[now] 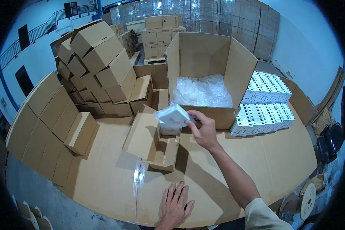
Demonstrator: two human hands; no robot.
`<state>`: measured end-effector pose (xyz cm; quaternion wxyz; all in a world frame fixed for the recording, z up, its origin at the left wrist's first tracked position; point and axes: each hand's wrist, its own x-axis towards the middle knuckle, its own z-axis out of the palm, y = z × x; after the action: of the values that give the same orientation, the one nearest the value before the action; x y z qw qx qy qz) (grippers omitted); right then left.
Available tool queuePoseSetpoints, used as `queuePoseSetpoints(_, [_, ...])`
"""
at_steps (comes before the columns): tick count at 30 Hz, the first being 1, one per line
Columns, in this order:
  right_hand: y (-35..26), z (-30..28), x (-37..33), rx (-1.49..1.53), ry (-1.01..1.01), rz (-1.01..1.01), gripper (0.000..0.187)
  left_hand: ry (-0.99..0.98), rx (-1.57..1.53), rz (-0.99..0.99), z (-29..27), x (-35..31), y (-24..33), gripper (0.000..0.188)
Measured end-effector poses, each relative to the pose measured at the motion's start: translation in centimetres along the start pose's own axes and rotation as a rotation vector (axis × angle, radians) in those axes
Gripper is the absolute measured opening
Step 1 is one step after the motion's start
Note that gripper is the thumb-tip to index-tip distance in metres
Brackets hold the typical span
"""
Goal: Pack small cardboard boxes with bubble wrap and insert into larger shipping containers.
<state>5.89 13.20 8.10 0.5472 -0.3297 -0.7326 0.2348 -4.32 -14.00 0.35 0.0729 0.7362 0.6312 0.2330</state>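
My right hand (204,130) grips a small white box (173,116) in a clear plastic wrapper, pinched between thumb and fingers at its right end. The white box is held above the far end of an open brown carton (165,165). The carton's lid (141,134) is folded out to the left. A pale item (170,130) shows at the carton's far end, partly hidden under the white box. My left hand (174,207) lies flat on the cardboard-covered table (115,174) near its front edge, fingers outstretched, holding nothing.
Beyond the carton stands a large open box (203,112) with clear plastic bags (203,92) inside. Stacked white printed boxes (262,111) stand to its right. Closed brown cartons (46,126) line the left edge; more cartons (107,69) are piled at the back left.
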Motion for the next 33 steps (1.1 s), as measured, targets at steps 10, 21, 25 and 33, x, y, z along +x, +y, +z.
queuePoseSetpoints(10, [0.7,0.7,1.8,-0.194,-0.301,-0.097,0.025,0.013,-0.029,-0.005,-0.2,0.4,-0.1,0.057])
queuePoseSetpoints(21, [2.3,4.2,0.5,-0.477,-0.38,-0.209,0.026,0.007,-0.054,-0.019,-0.1,0.4,-0.3,0.056])
queuePoseSetpoints(25, [2.7,4.9,0.2,-0.508,-0.375,-0.208,0.024,0.025,-0.08,-0.023,0.4,0.3,-0.4,0.056])
queuePoseSetpoints(33, [3.2,6.1,0.2,-0.526,-0.314,-0.181,0.007,0.037,-0.049,-0.027,0.8,0.0,-0.4,0.057])
